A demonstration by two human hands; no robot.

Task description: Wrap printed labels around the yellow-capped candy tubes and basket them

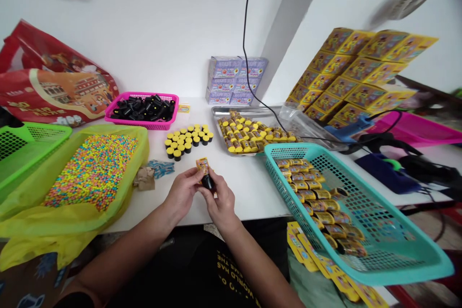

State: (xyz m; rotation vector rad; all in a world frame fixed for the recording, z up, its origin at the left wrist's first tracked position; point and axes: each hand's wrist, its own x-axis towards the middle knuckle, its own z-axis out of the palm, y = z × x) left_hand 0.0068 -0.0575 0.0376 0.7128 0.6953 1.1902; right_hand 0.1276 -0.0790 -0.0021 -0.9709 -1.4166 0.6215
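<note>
Over the front of the white table, both hands are closed around one small black canister (pixel 208 182) with a yellow printed label (pixel 202 165) at its upper end. My left hand (pixel 181 189) pinches the label side. Fingers of my right hand (pixel 222 201) wrap the black part from the right. Whether the label is stuck on or loose I cannot tell. Just beyond the hands stands a group of black canisters with yellow lids (pixel 186 142). Crumpled brown paper (pixel 145 179) and a blue patterned wrapper (pixel 162 168) lie left of my left hand.
At left, a yellow-lined basket (pixel 142 151) holds colourful candies; behind it is a pink basket (pixel 173 122) of black canisters. A metal tray (pixel 216 114) and a teal basket (pixel 404 240) hold labelled canisters. A black cable (pixel 244 33) hangs over the tray. Yellow boxes (pixel 346 77) stand stacked at right.
</note>
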